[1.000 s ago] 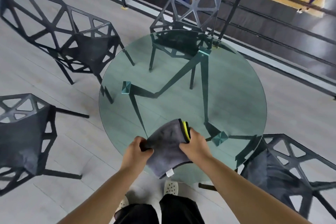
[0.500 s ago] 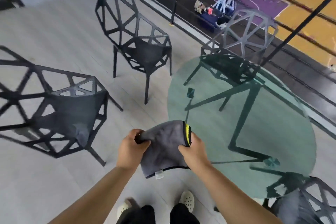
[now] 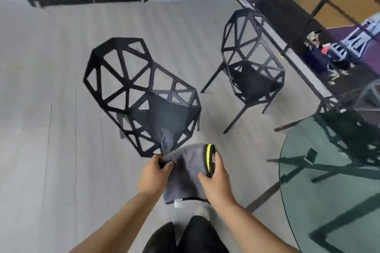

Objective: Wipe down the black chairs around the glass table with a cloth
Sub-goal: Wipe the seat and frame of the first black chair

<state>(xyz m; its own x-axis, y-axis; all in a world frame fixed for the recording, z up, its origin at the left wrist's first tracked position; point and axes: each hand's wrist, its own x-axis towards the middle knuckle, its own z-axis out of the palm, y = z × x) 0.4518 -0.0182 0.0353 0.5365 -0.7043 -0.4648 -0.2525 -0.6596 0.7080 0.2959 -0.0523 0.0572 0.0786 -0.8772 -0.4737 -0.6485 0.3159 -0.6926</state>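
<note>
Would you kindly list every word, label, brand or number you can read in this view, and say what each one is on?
No text here can be read.
White tag at the lower edge of the grey cloth: too small and blurred to read.
Near black chair and glass table: no markings visible.
</note>
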